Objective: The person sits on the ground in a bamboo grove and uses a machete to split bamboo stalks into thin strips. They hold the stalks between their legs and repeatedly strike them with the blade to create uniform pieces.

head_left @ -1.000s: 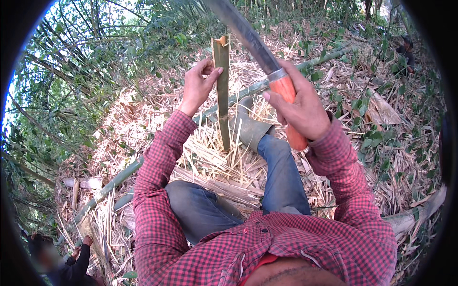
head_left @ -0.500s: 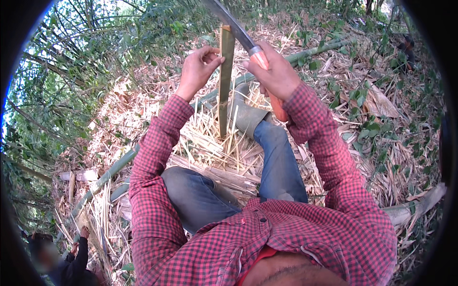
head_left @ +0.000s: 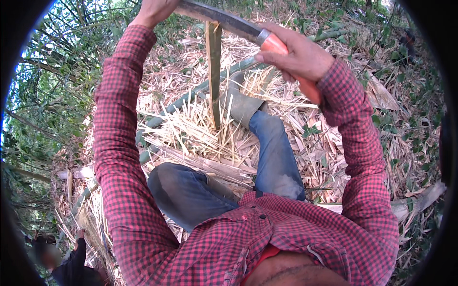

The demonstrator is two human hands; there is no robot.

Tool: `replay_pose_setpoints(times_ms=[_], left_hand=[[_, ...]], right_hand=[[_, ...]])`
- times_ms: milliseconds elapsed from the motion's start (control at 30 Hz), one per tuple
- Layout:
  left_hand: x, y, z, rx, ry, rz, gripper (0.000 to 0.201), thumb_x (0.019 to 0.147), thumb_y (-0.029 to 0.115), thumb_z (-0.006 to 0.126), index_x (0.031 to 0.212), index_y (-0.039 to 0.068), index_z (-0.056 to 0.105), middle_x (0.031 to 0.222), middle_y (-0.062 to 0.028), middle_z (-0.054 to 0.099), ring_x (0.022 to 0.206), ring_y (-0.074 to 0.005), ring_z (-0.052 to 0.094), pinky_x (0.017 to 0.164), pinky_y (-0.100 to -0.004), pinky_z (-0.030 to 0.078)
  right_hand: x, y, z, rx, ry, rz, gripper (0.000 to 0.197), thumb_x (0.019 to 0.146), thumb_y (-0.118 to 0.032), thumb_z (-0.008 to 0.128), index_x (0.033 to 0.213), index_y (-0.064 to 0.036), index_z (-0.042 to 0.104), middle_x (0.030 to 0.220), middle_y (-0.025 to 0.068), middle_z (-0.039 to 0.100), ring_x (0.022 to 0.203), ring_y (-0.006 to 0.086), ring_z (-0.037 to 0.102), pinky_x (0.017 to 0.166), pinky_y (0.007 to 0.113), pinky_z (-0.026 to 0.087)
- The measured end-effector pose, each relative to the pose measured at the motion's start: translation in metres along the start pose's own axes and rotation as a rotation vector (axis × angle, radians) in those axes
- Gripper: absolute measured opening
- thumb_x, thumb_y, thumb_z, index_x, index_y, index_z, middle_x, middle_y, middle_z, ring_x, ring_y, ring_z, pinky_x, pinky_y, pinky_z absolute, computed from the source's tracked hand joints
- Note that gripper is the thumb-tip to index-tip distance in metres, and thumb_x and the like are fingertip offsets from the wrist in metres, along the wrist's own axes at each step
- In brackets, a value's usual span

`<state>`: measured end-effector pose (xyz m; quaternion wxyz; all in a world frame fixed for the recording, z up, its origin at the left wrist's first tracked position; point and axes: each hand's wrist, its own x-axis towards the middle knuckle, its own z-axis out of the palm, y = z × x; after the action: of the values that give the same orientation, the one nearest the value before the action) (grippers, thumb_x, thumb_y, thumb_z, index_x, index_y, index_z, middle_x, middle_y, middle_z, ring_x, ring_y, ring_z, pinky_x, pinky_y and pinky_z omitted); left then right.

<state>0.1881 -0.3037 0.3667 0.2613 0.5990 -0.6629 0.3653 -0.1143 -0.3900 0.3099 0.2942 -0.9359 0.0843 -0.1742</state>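
My right hand is wrapped round the orange handle of a machete. At the upper edge of the picture my left hand is closed at the far end of the blade; its fingertips are partly cut off by the frame. Between my hands the blade lies across the top end of an upright split bamboo piece, where a pale cut shows. The bamboo's foot stands among thin pale slivers, near my boot.
A green bamboo pole lies slantwise on the ground behind the slivers. Dry leaves and husks cover the ground. A log lies at the right. Another person in dark clothes is at the lower left, with bamboo stems and foliage above.
My left hand has left the bamboo piece and moved up and left to the blade's end. The right hand has shifted right, and the blade lies flatter across the bamboo top.
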Motion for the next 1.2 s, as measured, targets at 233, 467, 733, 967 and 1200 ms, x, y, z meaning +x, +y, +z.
replay_pose_setpoints(times_ms=[233, 467, 733, 967, 1200], left_hand=[[-0.021, -0.015, 0.017, 0.112, 0.160, -0.118, 0.044, 0.091, 0.028, 0.037, 0.058, 0.003, 0.053, 0.054, -0.0175, 0.052, 0.051, -0.0364, 0.053, 0.050, -0.0437, 0.042], [-0.043, -0.031, 0.032, 0.331, 0.362, -0.062, 0.041, 0.090, 0.023, 0.038, 0.056, 0.004, 0.050, 0.051, -0.0169, 0.049, 0.047, -0.0345, 0.050, 0.048, -0.0429, 0.039], [-0.002, -0.012, -0.037, 0.428, 0.151, -0.056, 0.047, 0.091, 0.027, 0.035, 0.054, 0.006, 0.056, 0.054, -0.0177, 0.055, 0.053, -0.0346, 0.056, 0.052, -0.0433, 0.044], [-0.167, -0.030, 0.073, 0.430, 0.106, -0.201, 0.060, 0.093, 0.045, 0.024, 0.053, 0.013, 0.056, 0.044, -0.0021, 0.048, 0.039, -0.0178, 0.045, 0.045, -0.0348, 0.040], [-0.181, -0.047, 0.068, 0.371, -0.059, -0.342, 0.066, 0.095, 0.046, 0.014, 0.055, 0.013, 0.054, 0.047, -0.0016, 0.046, 0.038, -0.0172, 0.038, 0.043, -0.0330, 0.036]], right_hand=[[0.035, -0.008, -0.038, -0.635, 0.214, 0.037, 0.025, 0.075, -0.025, 0.062, 0.094, -0.0080, 0.063, 0.082, 0.0156, 0.065, 0.074, 0.0280, 0.064, 0.065, 0.039, 0.050], [0.057, 0.003, -0.032, -0.612, 0.251, -0.108, 0.033, 0.069, -0.020, 0.063, 0.100, -0.0099, 0.059, 0.083, 0.0154, 0.063, 0.076, 0.0334, 0.061, 0.070, 0.041, 0.049], [0.128, 0.066, -0.070, -0.400, 0.089, 0.106, 0.035, 0.070, -0.014, 0.062, 0.104, -0.0092, 0.059, 0.083, 0.0138, 0.064, 0.073, 0.0250, 0.062, 0.072, 0.040, 0.050], [0.087, 0.087, 0.077, -0.609, 0.129, -0.004, 0.034, 0.070, -0.018, 0.064, 0.104, -0.0122, 0.060, 0.085, 0.0112, 0.066, 0.073, 0.0247, 0.063, 0.074, 0.040, 0.051], [0.111, 0.082, 0.079, -0.561, -0.082, 0.016, 0.034, 0.069, -0.025, 0.065, 0.101, -0.0146, 0.060, 0.086, 0.0116, 0.065, 0.075, 0.0304, 0.063, 0.071, 0.041, 0.050]])
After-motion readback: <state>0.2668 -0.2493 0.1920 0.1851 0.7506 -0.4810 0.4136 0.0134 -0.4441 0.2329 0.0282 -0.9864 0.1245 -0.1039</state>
